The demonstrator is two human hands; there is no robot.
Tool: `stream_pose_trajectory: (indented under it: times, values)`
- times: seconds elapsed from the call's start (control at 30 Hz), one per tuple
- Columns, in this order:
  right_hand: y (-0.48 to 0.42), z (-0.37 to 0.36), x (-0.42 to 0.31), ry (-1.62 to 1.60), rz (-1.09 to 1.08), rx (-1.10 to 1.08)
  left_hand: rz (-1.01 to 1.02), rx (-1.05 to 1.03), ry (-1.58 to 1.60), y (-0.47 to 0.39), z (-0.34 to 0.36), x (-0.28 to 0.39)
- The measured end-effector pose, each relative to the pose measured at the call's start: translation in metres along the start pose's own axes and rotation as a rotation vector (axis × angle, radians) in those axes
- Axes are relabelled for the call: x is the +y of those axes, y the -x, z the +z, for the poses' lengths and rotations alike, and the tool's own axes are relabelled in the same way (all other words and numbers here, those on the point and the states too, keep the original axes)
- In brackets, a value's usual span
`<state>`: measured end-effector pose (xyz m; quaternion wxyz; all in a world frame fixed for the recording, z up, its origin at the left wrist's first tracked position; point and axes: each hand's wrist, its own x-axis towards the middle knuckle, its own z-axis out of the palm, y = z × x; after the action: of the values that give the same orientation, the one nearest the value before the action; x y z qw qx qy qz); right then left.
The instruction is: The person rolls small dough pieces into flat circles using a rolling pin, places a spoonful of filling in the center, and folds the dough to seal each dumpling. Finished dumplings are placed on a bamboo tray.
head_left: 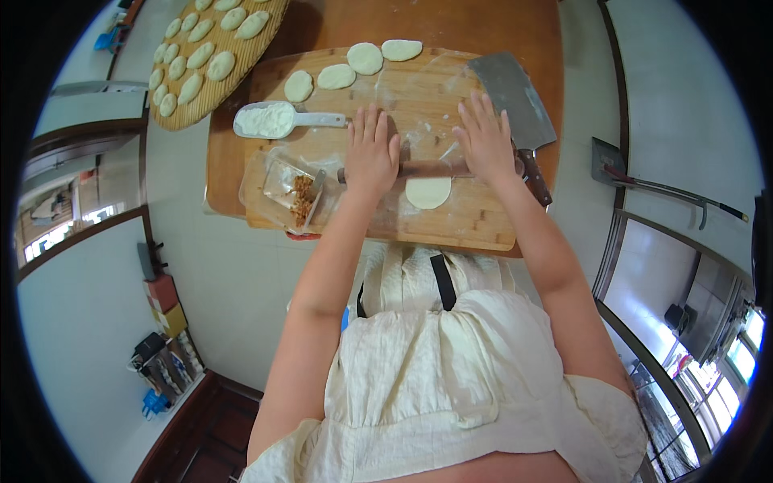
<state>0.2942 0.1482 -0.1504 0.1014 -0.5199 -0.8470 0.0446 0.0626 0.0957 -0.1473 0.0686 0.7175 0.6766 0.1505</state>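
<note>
A wooden rolling pin (432, 169) lies crosswise on the cutting board (386, 226). My left hand (371, 154) rests palm down over its left part, fingers stretched forward. Over its right part, my right hand (487, 142) is laid flat with the fingers spread. Neither hand has its fingers wrapped around the pin. A thin dough wrapper (429, 193) is under the pin's middle, its far edge covered by the pin. Four small dough discs, the nearest of them a dough disc (298, 86), form a slanting row at the board's far side.
A cleaver (513, 99) lies beside my right hand, handle towards me. Left of my left hand are a flour scoop (266, 120) and a plastic container (281, 190) with brown filling (303, 199). Filled dumplings (200, 55) cover a round woven tray (241, 75) at far left.
</note>
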Motion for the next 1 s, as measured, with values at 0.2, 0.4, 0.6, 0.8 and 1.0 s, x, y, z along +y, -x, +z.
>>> stream_pose_trajectory:
  times: [0.2,0.4,0.6,0.8,1.0]
  values:
    - [0.106,-0.031,-0.034,-0.089,-0.100,-0.120,-0.049,-0.189,0.002,0.094,-0.021,0.029]
    - [0.146,-0.034,-0.035,-0.295,-0.078,-0.075,-0.075,-0.193,0.305,0.076,-0.034,0.050]
    - [0.148,-0.066,-0.032,-0.342,-0.096,-0.032,0.050,-0.351,0.090,0.039,-0.021,0.074]
    - [0.162,-0.068,-0.028,-0.397,-0.065,-0.040,-0.120,-0.369,0.395,0.044,-0.006,0.062]
    - [0.165,-0.062,-0.029,-0.466,-0.064,-0.033,-0.616,-0.398,0.748,0.063,-0.016,0.030]
